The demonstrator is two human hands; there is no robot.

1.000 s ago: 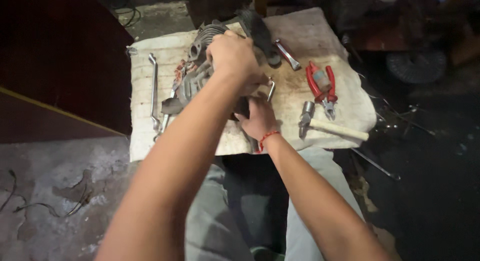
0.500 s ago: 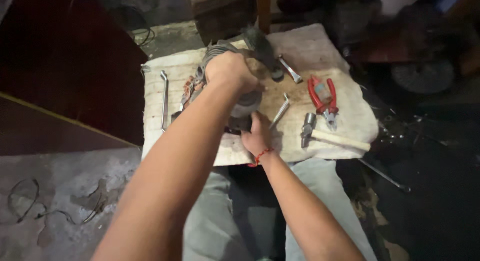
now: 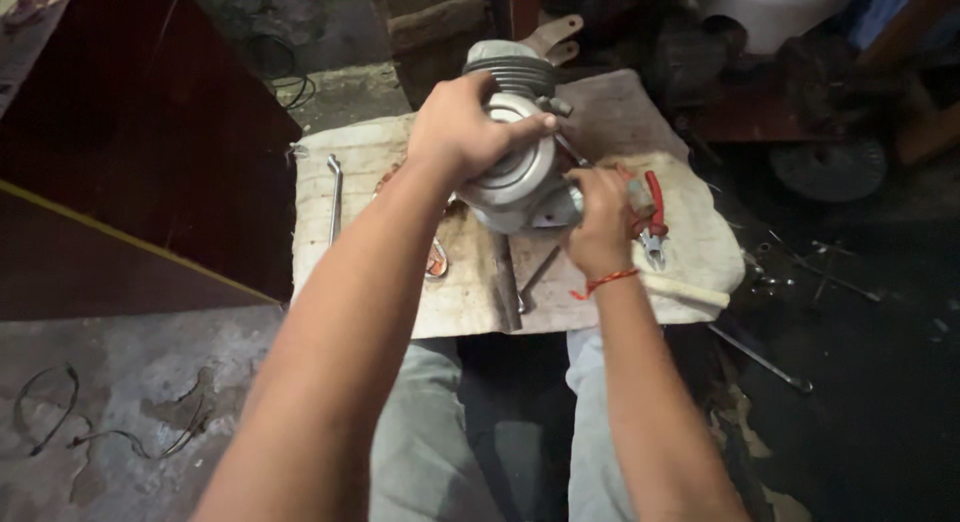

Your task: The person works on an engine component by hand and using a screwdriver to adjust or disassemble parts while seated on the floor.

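A grey metal engine block [image 3: 512,162] with cooling fins at its top is held above a cloth-covered board [image 3: 370,162]. My left hand [image 3: 462,130] grips its round side cover from above. My right hand [image 3: 600,220], with a red thread on the wrist, holds the engine's lower right side. Both hands carry the engine just off the cloth.
On the cloth lie a bent metal bar [image 3: 334,194] at the left, a flat steel tool [image 3: 506,278] under the engine, red-handled pliers [image 3: 653,214] and a wooden handle [image 3: 686,289] at the right. A dark red panel [image 3: 130,152] stands left. Scrap metal parts [image 3: 820,162] lie right.
The engine has been lifted and turned so its round cover faces up. My right hand moved from the cloth's front up to the engine's right side. The view came closer.
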